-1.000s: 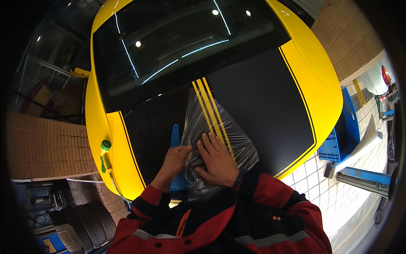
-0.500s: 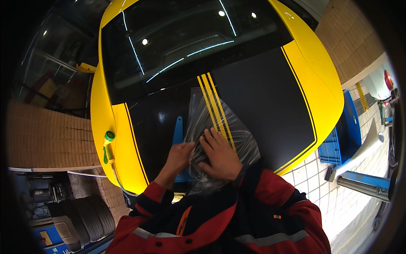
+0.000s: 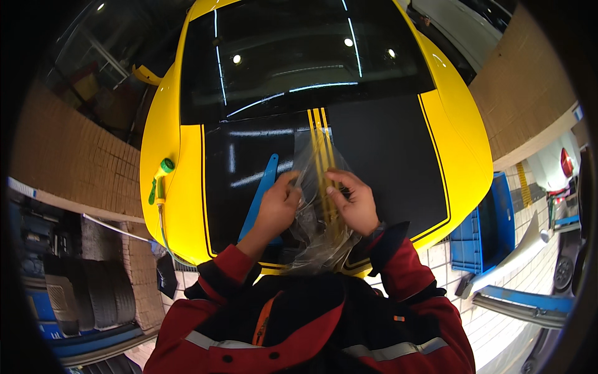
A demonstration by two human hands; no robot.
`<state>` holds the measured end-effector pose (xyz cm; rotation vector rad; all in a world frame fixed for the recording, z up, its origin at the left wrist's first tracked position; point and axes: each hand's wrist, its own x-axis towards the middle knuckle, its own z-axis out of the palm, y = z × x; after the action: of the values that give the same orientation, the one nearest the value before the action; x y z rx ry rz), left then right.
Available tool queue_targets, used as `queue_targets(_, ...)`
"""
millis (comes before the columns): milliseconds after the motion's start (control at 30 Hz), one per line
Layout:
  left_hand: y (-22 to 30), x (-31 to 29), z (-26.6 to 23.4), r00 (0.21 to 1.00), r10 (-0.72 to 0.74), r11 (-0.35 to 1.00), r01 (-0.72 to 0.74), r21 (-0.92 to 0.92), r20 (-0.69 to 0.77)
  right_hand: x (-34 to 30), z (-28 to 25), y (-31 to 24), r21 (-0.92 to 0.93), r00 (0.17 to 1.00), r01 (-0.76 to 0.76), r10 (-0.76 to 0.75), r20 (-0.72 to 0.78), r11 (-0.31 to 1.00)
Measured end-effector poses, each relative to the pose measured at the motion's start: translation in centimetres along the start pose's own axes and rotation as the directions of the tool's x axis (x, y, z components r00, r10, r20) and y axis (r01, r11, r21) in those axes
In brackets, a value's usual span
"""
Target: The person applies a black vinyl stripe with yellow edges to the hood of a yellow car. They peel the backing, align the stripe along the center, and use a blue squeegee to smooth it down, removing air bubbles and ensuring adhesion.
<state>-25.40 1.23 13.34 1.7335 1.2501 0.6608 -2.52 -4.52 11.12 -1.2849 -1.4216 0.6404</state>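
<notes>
The fingers of my left hand (image 3: 278,206) are curled in, thumb drawn close to the fingertips, and I read them as pinching the left side of the clear film (image 3: 316,215). Those of my right hand (image 3: 356,201) sit just as narrow, thumb and forefinger closed on the same sheet a little to the right. The film is between and beyond both hands, over the yellow stripes (image 3: 321,142) at the middle of the black panel (image 3: 389,149), its near end bunched and wrinkled toward the body. I judge it almost weightless, limp and slick, quick to crease or cling to itself and easy to stretch out of shape; I'd hold it by its edges, thumb against forefinger, both sides evenly taut, rather than grabbing the crumpled part. Just left of the left hand, a flat, tapering blue tool (image 3: 263,193) lies on the panel, its lower part partly hidden by the wrist. Farther out, I see the yellow bodywork (image 3: 468,134) with a green and yellow spray nozzle (image 3: 160,182) on its left side, dark glass (image 3: 293,50) beyond the panel, and a blue crate (image 3: 465,242) off to the right.
</notes>
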Motion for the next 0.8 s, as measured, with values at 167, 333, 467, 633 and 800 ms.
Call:
queue_targets(167,6.3,1.7,3.6,0.931,0.357,0.93,-0.362,0.063,0.071,3.9,-3.9,0.0,0.122,0.955,-0.296,0.291,0.057,0.947)
queue_targets(333,10.3,3.1,8.0,0.872,0.336,0.928,-0.372,0.036,0.355,10.2,-7.0,-1.3,0.006,0.902,-0.403,0.396,0.169,0.915)
queue_targets(467,10.2,1.6,9.4,0.79,0.314,0.948,-0.292,-0.127,0.527,13.8,-7.4,0.1,-0.475,0.871,-0.204,0.381,0.311,0.856)
queue_targets(633,7.9,-1.5,7.7,0.891,0.275,0.851,-0.051,-0.522,0.361,14.8,-8.3,4.4,-0.682,0.923,-0.059,0.299,0.24,0.729)
queue_targets(800,4.0,-4.2,2.9,0.944,0.207,0.919,-0.097,-0.383,0.258,15.5,-9.0,7.5,-0.739,0.934,-0.037,0.286,0.214,0.673)
